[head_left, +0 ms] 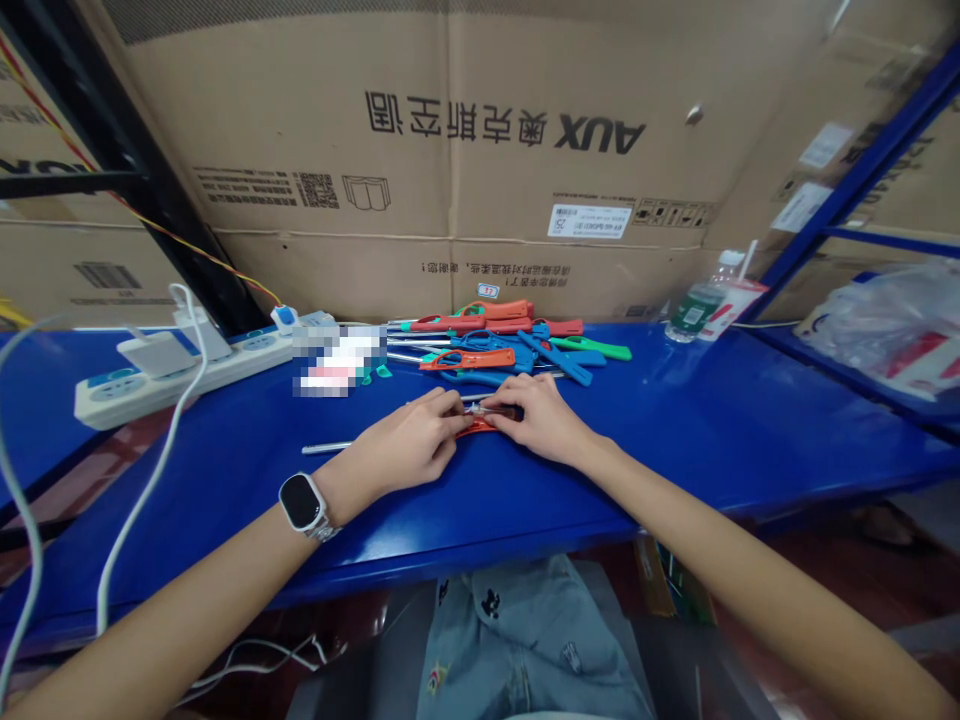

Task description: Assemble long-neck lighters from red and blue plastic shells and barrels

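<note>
On the blue table, an orange lighter part (478, 427) lies between my two hands, with small pale and dark pieces in it. My left hand (420, 437), with a watch on its wrist, has its fingertips pressed together on the left side of this part. From the right, my right hand (541, 418) pinches its other end with thumb and fingers. A thin metal tube (324, 448) sticks out to the left from beneath my left hand. Just behind my hands is a pile of long lighters in orange, red, blue and green (611, 349). My fingers hide much of the orange part.
A white power strip (180, 370) with chargers and cables lies at the left of the blue table (675, 440). A bottle (694, 305) and a cup (731, 308) stand at the back right. Cardboard (300, 90) rises behind. Plastic bags (892, 320) lie far right.
</note>
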`<state>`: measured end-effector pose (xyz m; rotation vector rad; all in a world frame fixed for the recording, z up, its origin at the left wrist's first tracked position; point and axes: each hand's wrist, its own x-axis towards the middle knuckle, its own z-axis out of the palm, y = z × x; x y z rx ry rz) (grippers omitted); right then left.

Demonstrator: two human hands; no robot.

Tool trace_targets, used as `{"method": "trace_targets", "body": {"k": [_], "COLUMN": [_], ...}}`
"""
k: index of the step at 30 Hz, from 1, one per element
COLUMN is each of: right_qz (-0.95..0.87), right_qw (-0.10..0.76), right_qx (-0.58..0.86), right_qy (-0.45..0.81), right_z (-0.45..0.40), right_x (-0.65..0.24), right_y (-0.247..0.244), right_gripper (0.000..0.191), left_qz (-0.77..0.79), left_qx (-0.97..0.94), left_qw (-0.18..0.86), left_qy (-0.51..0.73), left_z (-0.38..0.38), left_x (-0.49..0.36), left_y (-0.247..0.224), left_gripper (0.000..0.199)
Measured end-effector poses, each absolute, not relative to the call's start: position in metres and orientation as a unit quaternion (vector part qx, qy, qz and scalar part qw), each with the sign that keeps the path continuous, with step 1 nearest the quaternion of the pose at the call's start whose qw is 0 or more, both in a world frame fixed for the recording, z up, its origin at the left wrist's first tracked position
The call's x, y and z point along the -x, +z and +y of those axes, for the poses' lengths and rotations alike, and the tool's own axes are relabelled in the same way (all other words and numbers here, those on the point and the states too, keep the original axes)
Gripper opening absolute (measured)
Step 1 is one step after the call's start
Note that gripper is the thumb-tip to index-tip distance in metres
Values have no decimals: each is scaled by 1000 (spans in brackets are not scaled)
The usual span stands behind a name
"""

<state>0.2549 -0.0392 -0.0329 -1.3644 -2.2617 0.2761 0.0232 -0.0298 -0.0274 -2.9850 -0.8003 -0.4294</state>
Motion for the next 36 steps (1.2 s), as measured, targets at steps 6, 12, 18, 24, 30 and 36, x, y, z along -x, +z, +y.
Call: {"method": "trace_targets", "body": {"k": [6,12,18,24,30,36], "right_qz": [-844,-881,-880,-877,-880,-883], "right_qw": [243,218,210,209,197,200], "right_qx": [469,417,421,430,429,420], "right_qy": [96,60,57,56,54,55], "right_z": [-39,-42,-42,-41,-41,-45], "right_x": [-261,-269,-266,-267,-267,-267], "right_y": [-29,-26,-29,-32,-29,-29], "right_gripper": [14,17,19,20,22,25], "left_qz": [-262,-271,-283,-311,-345,-315], "left_qx": [953,951,949,936,916,933], "left_qw": [18,39,31,-23,-56,-5], "left_qy": [-148,-146,-134,-165,-196,-176], "left_z": [-31,-30,-29,-28,-32,-32], "left_x": [-24,-25,-25,-26,-27,-26], "left_y": [-28,-28,-29,-29,-26,-29], "left_gripper": [35,35,38,24,19,34]}}
